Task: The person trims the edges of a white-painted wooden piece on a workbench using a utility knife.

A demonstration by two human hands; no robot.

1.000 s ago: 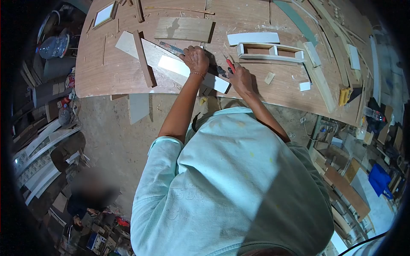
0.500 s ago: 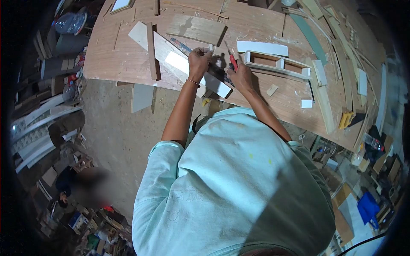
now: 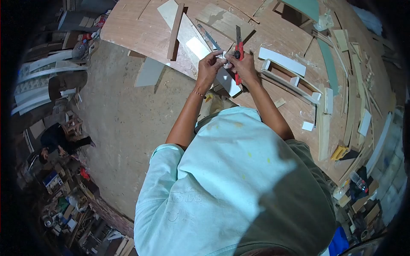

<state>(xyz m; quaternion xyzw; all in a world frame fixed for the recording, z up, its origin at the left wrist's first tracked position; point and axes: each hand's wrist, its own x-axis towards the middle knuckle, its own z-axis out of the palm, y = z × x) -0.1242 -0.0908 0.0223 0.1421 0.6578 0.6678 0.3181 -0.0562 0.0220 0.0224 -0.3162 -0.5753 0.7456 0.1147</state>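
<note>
My left hand [image 3: 208, 70] pinches a small white piece [image 3: 222, 55], partly hidden by the fingers. Close beside it, my right hand [image 3: 245, 70] is closed around a red utility knife [image 3: 240, 48], its blade pointing away from me. The right fingertips meet the white piece too. Just beyond the left hand, a saw blade [image 3: 208, 36] lies on the table near a long white-faced board [image 3: 188, 32]. To the right of my right hand stands a narrow wooden box frame [image 3: 285, 86] with compartments, a white strip [image 3: 282, 61] behind it.
The wooden worktable [image 3: 136, 32] holds a brown batten [image 3: 176, 32], a flat board [image 3: 226, 21] and a green strip [image 3: 328, 66]. Long offcuts and a yellow-handled tool [image 3: 340, 152] lie at the right edge. Another person [image 3: 60, 138] is low down at the left, by scattered materials.
My hands have come together at the white piece. The knife has turned so its blade points away from me. The whole view has shifted, with the table appearing farther right.
</note>
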